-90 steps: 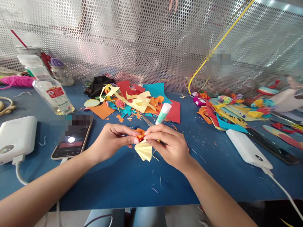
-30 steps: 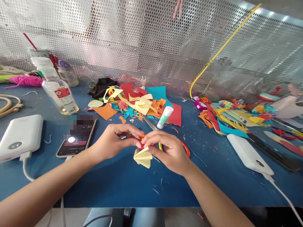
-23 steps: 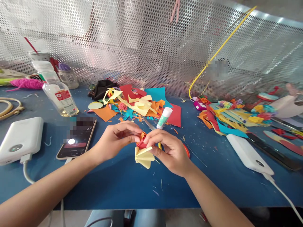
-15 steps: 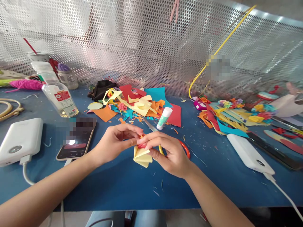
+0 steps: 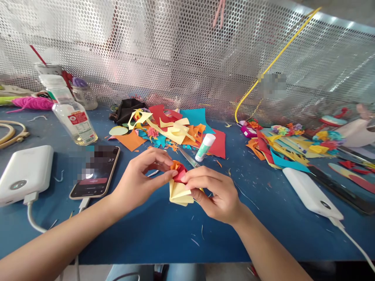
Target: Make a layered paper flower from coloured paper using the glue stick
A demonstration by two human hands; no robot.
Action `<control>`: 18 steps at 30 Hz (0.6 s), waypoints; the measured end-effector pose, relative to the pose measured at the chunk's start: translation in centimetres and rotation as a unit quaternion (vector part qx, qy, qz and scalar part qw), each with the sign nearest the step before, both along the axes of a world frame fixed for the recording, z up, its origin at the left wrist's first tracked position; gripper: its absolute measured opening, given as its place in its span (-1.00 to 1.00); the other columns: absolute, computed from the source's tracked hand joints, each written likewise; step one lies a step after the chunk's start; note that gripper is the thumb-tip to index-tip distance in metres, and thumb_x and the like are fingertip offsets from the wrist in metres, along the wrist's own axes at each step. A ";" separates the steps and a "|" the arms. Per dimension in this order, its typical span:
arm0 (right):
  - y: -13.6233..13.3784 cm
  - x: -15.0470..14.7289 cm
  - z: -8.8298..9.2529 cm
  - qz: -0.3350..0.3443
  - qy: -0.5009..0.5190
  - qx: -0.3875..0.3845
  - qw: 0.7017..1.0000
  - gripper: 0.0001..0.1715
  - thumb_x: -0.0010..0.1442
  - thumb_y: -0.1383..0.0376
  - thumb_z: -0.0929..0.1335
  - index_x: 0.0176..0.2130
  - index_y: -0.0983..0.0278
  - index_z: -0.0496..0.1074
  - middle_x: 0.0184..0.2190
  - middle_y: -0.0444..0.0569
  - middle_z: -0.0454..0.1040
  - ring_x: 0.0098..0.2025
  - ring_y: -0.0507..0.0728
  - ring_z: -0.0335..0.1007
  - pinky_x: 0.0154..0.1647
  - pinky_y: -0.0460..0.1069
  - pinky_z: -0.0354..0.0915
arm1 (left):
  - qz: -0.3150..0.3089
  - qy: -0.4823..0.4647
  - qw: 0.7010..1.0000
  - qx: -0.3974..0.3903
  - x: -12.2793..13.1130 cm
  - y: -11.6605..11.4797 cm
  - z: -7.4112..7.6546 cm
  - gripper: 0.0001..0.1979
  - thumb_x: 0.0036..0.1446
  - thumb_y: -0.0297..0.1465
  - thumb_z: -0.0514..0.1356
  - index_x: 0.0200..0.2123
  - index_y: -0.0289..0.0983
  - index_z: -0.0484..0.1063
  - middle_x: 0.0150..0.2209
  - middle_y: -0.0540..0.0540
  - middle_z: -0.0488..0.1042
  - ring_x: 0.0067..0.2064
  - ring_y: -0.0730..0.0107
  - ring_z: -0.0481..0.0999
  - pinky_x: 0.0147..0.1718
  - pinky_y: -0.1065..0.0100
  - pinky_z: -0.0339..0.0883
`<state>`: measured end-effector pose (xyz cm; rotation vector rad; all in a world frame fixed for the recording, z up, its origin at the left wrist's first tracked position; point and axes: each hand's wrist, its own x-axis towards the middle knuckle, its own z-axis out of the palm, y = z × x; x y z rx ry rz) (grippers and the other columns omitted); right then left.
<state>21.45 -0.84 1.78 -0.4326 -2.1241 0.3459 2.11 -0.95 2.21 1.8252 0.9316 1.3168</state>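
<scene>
Between my hands is a paper flower (image 5: 179,173) with an orange curled middle and red petals. Pale yellow folded paper (image 5: 180,193) hangs below it, seemingly part of the same piece. My left hand (image 5: 143,171) pinches the orange part from the left with thumb and fingertips. From the right, my right hand (image 5: 215,191) grips the red and yellow paper between thumb and fingers. Just beyond the hands, scissors (image 5: 189,157) lie with their blades showing, the handles mostly behind my right hand. A white glue stick (image 5: 205,147) stands tilted in view beside the blades.
Coloured paper scraps (image 5: 175,130) are heaped at the back middle. A bottle (image 5: 74,117), a phone (image 5: 96,173) and a white power bank (image 5: 27,171) are on the left. More paper (image 5: 281,148) and another power bank (image 5: 312,193) lie right, before a perforated metal panel (image 5: 181,50).
My left fingers have drawn back slightly from the flower, so its orange middle and red petals show more. The paper piece has shifted a little to the right in view.
</scene>
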 end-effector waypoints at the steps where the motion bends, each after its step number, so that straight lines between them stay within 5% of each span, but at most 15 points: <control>1: 0.0 0.0 0.0 0.002 0.000 0.002 1.000 -0.77 0.08 0.52 0.29 -0.28 0.25 0.35 -0.27 -0.05 0.45 -0.20 0.03 0.39 -0.18 -0.06 0.36 | 0.000 0.005 1.000 -0.009 0.0 0.0 0.0 -0.90 0.01 -0.42 0.22 -0.36 -0.29 0.37 -0.30 -0.08 0.36 -0.21 0.37 0.42 -0.25 0.36 0.41; 6: 0.0 0.0 -0.1 0.009 0.002 0.022 1.000 -0.78 0.07 0.52 0.29 -0.27 0.26 0.35 -0.28 -0.03 0.45 -0.22 0.03 0.39 -0.21 -0.05 0.36 | 0.003 0.069 0.995 -0.067 -0.1 0.0 0.2 -0.77 0.08 -0.35 0.15 -0.16 -0.25 0.33 -0.16 -0.11 0.36 -0.31 0.44 0.43 -0.33 0.36 0.40; 12: 0.1 -0.1 -0.2 -0.001 -0.023 0.069 0.997 -0.79 0.07 0.52 0.29 -0.28 0.27 0.36 -0.31 -0.03 0.46 -0.23 0.04 0.39 -0.21 -0.03 0.36 | 0.052 0.247 0.964 -0.083 -1.0 1.1 0.5 -0.73 0.11 -0.18 0.05 -0.32 -0.22 0.45 -0.32 -0.06 0.46 -0.36 0.36 0.41 -0.43 0.36 0.30; 18: 0.1 -0.2 -0.5 -0.010 -0.076 0.156 0.985 -0.79 0.07 0.51 0.29 -0.25 0.30 0.38 -0.26 -0.01 0.49 -0.19 0.05 0.40 -0.15 -0.02 0.35 | 0.006 0.182 0.973 -0.142 -1.0 1.0 0.5 -0.69 0.07 -0.15 0.09 -0.19 -0.21 0.39 -0.29 -0.07 0.47 -0.40 0.41 0.42 -0.54 0.44 0.32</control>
